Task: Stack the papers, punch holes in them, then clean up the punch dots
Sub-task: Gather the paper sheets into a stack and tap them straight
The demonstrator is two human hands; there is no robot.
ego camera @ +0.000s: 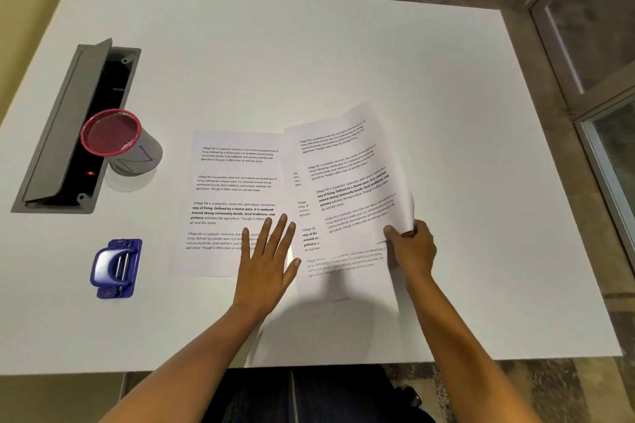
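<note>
- My right hand [410, 249] has its grip pinched shut on the near right corner of the tilted sheet [347, 182], thumb on top. That corner is lifted and bowed, so a hard pull could crease it or tear it at the pinch.
- My left hand [269, 259] lies flat with fingers spread, gripping nothing, pressing the near right corner of the left sheet [233, 196] to the desk [309, 62]. If that palm eases off, the sheet could slide and the stack would start out skewed.
- The tilted sheet lies askew over at least one lower sheet [343, 271]. Dragging it across could pull that one along or off the near edge of the desk, which is close.
- I cannot tell how many sheets sit under the tilted one, so I may miss one when squaring up.
- The hole punch [116, 268] sits well apart to my left, near the red mesh cup [115, 141]. Reaching for it with papers in hand risks knocking the cup toward the open cable tray [79, 127].
</note>
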